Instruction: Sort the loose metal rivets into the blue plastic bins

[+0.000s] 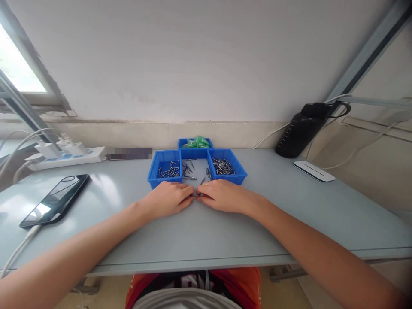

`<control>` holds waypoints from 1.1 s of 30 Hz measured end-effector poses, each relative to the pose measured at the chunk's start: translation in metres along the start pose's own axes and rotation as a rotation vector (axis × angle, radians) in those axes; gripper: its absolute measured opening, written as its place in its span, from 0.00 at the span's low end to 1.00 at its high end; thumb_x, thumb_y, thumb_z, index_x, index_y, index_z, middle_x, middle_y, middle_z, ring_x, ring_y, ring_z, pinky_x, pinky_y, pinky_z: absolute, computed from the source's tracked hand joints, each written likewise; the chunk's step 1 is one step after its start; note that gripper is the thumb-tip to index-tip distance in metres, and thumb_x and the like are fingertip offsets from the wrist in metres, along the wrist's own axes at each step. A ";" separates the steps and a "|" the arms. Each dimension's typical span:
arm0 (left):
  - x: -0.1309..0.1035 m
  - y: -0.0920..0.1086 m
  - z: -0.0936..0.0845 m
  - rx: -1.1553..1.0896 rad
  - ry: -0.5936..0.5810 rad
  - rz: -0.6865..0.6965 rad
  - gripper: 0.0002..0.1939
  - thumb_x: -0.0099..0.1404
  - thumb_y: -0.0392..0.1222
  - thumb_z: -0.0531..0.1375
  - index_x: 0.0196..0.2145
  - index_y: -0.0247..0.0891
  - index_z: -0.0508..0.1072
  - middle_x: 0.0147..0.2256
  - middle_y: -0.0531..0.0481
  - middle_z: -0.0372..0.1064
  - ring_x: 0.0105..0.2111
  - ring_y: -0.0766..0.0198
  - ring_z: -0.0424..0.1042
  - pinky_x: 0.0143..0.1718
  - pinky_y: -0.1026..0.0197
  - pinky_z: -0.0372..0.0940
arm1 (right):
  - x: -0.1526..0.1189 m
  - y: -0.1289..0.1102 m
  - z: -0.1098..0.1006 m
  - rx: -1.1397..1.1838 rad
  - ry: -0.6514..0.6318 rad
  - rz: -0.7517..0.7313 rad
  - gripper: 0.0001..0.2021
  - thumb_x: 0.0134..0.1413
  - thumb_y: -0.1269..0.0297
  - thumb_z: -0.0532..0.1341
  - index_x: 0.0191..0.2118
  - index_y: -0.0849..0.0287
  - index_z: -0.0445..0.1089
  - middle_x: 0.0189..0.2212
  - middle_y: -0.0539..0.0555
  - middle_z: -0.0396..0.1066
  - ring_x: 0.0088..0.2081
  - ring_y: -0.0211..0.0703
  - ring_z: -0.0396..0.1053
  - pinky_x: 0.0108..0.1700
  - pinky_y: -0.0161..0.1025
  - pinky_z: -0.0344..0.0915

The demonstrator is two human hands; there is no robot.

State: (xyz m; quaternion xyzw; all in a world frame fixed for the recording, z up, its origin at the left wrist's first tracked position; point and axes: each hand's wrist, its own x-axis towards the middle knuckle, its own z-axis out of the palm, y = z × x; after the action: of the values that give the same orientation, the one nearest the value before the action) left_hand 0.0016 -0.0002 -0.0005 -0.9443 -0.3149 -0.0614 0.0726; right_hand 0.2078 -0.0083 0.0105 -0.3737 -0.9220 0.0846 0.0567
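Observation:
My left hand [172, 197] and my right hand [222, 196] meet at the middle of the table, fingertips pinched close together. Between them is a small metal piece [195, 195], mostly covered by the fingers; it looks like the loose metal pins nearby. Just beyond my left hand sits a blue bin [152, 171] with scattered metal pins [170, 170] in it. Beyond my right hand, another blue bin [240, 169] holds a thicker heap of metal pins [222, 166]. Several loose pins [189, 177] lie on the tabletop between the bins.
A third blue bin [195, 153] with green plastic bags [198, 142] stands at the back. To the left are a phone [58, 199] on a cable and a power strip [69, 158]. On the right stand a black bottle [299, 131] and a white flat device [313, 171].

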 end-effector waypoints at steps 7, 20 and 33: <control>0.000 -0.001 0.001 -0.001 0.001 0.003 0.13 0.70 0.43 0.48 0.34 0.38 0.69 0.30 0.51 0.71 0.29 0.65 0.70 0.26 0.65 0.57 | 0.000 0.000 0.000 0.004 -0.004 0.005 0.09 0.61 0.65 0.51 0.31 0.58 0.65 0.31 0.52 0.71 0.32 0.40 0.68 0.30 0.36 0.55; 0.000 0.000 0.001 0.017 0.004 0.004 0.13 0.70 0.43 0.47 0.33 0.38 0.68 0.30 0.52 0.71 0.28 0.66 0.70 0.25 0.64 0.56 | 0.001 -0.002 -0.001 0.009 0.005 -0.004 0.10 0.61 0.65 0.51 0.30 0.58 0.65 0.30 0.52 0.71 0.31 0.39 0.67 0.30 0.35 0.55; -0.001 0.000 0.001 0.021 0.015 0.014 0.13 0.70 0.43 0.48 0.32 0.37 0.66 0.30 0.52 0.70 0.27 0.65 0.69 0.24 0.64 0.54 | 0.000 -0.004 -0.002 0.050 0.048 -0.036 0.13 0.63 0.63 0.49 0.30 0.59 0.65 0.29 0.51 0.71 0.31 0.39 0.66 0.31 0.36 0.55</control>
State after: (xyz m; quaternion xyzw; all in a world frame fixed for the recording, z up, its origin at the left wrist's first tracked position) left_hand 0.0012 -0.0006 -0.0012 -0.9452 -0.3085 -0.0645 0.0851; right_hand 0.2053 -0.0109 0.0136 -0.3572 -0.9246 0.0975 0.0898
